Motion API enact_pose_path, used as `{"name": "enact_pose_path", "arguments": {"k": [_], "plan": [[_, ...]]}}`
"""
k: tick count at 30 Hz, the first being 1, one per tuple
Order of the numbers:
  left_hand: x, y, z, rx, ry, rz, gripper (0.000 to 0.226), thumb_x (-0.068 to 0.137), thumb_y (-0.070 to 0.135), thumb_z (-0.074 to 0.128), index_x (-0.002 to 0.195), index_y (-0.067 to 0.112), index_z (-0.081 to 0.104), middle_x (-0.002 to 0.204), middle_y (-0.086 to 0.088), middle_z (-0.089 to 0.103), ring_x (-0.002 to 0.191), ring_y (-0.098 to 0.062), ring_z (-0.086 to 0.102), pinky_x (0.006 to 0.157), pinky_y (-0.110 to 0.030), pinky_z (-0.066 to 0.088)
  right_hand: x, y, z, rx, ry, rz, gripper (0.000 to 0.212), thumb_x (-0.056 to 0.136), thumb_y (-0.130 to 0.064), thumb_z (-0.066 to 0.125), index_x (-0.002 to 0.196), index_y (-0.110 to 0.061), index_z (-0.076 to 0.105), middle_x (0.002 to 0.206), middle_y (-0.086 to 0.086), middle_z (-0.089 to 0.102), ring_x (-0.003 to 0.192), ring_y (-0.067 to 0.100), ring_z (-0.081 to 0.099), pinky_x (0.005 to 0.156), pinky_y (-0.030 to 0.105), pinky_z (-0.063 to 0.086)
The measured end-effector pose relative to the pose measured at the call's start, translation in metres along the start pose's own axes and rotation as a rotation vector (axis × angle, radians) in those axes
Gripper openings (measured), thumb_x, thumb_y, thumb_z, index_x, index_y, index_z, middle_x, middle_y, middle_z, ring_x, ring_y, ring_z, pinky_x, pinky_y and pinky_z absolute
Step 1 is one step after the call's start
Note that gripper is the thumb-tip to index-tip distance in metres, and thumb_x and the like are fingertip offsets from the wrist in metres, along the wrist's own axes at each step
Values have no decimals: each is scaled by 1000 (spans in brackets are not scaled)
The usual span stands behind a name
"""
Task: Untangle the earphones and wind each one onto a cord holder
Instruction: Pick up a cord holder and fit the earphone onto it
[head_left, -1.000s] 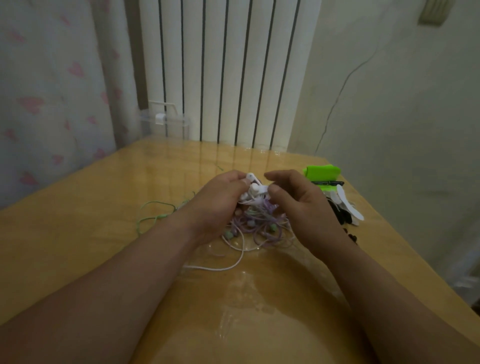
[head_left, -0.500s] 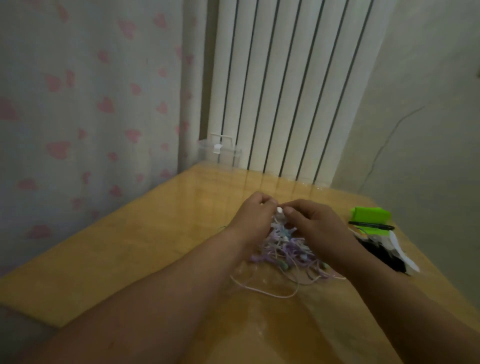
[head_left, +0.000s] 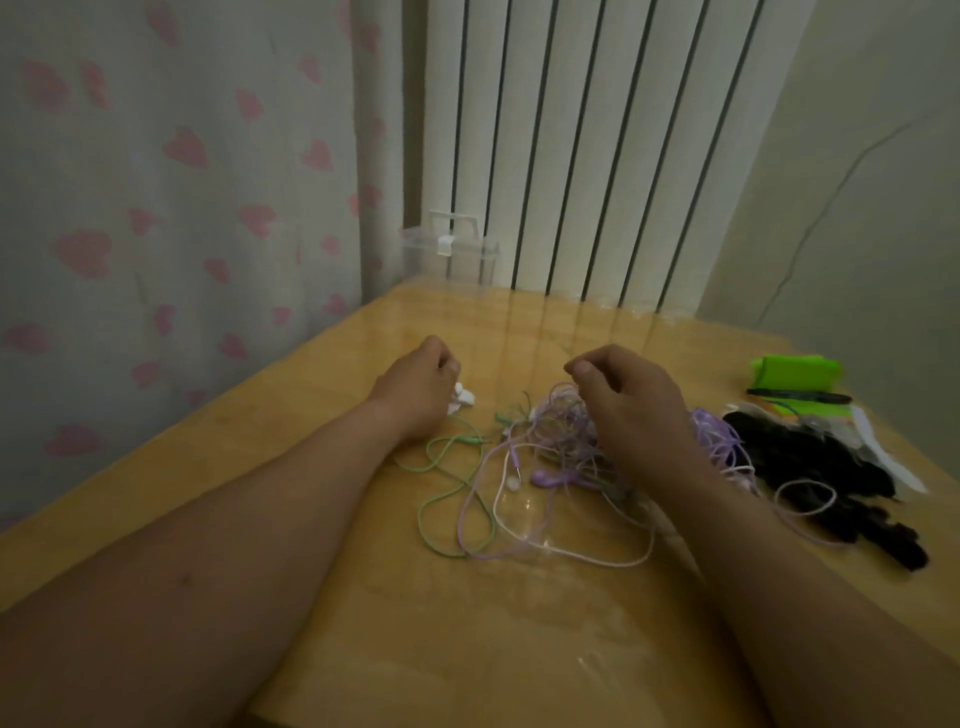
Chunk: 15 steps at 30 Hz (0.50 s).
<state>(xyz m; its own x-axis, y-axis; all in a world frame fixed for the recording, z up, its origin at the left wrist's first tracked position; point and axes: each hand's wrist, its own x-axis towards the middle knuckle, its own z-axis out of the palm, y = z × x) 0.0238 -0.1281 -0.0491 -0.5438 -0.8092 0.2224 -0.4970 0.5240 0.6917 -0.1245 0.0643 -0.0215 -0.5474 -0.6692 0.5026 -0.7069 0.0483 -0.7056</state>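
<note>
Hands now apart at centre frame: left hand (head_left: 415, 387) grips white earbuds (head_left: 462, 404) drawn left of tangle (head_left: 558, 441), right hand (head_left: 636, 410) curled, grip indeterminate; separation progressing.

No legible text or labels anywhere

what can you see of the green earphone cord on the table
A thin mint-green cord, rubbery-looking, lies slack on the glossy wooden table in loose loops, left of the tangle of purple cords. Its biggest loop is nearest the camera; a smaller bend passes by the left wrist, contact unclear. Farther back it runs into the purple tangle and crosses those cords. Neither hand grips it: the left hand holds white earbuds, the right hand pinches at the purple tangle.
</note>
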Motion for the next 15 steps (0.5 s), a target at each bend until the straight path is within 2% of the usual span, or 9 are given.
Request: {"name": "enact_pose_path", "arguments": {"k": [2, 3, 5, 7, 9, 10, 12, 13, 15], "plan": [[3, -3, -4, 181, 21, -9, 21, 107, 37, 43, 95, 25, 56, 117, -3, 67, 116, -31, 55, 97, -43, 40, -1, 4, -2, -24, 11, -31, 17, 104, -26, 59, 107, -19, 74, 98, -5, 72, 93, 8, 64, 78, 31, 51], [4, -4, -5, 199, 39, -20, 24, 107, 39, 44, 96, 25, 58, 119, -2, 67, 118, -31, 54, 100, -45, 38, -1, 4, -2, -28, 13, -41, 16, 104, -25, 59, 106, -19, 74, 98, -4, 71, 93, 8, 64, 79, 29, 51], [6, -9, -7, 136, 55, -17, 28, 106, 43, 46, 90, 23, 58, 111, -1, 67, 115, -31, 56, 104, -47, 41, -2, 3, -3, -40, 15, -50, 15, 104, -25, 60, 106, -19, 73, 99, -3, 70, 93, 8, 63, 79, 24, 49], [5, -13, -8, -19, 70, 4, 33, 107, 45, 45, 89, 20, 58, 99, -1, 66, 107, -32, 60, 99, -46, 45, -3, 4, -1, -61, 11, -55, 16, 104, -25, 59, 106, -18, 73, 100, -3, 70, 93, 10, 62, 78, 21, 47], [2, -14, -10, -144, 91, 13, 34, 108, 42, 45, 96, 14, 60, 102, -6, 65, 106, -32, 60, 93, -41, 46, -4, 5, -2, -79, 20, -56, 15, 104, -24, 60, 105, -18, 73, 99, -3, 70, 92, 9, 62, 75, 14, 44], [-1, -14, -12, -163, 128, 24, 33, 107, 42, 45, 99, 15, 61, 109, -8, 64, 111, -32, 58, 94, -41, 44, -4, 5, -3, -84, 29, -58, 15, 104, -24, 60, 105, -19, 74, 98, -3, 70, 90, 7, 61, 73, 11, 43], [-10, -8, -19, -129, 251, 80, 29, 102, 45, 48, 110, 21, 63, 123, -4, 60, 122, -30, 52, 105, -45, 42, -5, 5, -6, -76, 56, -58, 16, 104, -25, 59, 104, -19, 74, 96, -4, 69, 88, 5, 61, 72, 13, 44], [-15, -3, -23, -126, 315, 135, 27, 100, 40, 51, 114, 22, 64, 124, 1, 58, 123, -28, 52, 106, -46, 42, -5, 5, -8, -67, 73, -57, 16, 104, -26, 59, 104, -19, 73, 95, -4, 69, 88, 4, 61, 72, 16, 45], [-28, 13, -31, -154, 353, 259, 17, 98, 22, 57, 112, 22, 67, 112, 9, 59, 109, -21, 58, 97, -39, 46, -7, 2, -11, -52, 99, -62, 16, 104, -27, 59, 103, -18, 73, 94, -2, 69, 88, 7, 61, 73, 23, 47]]}}
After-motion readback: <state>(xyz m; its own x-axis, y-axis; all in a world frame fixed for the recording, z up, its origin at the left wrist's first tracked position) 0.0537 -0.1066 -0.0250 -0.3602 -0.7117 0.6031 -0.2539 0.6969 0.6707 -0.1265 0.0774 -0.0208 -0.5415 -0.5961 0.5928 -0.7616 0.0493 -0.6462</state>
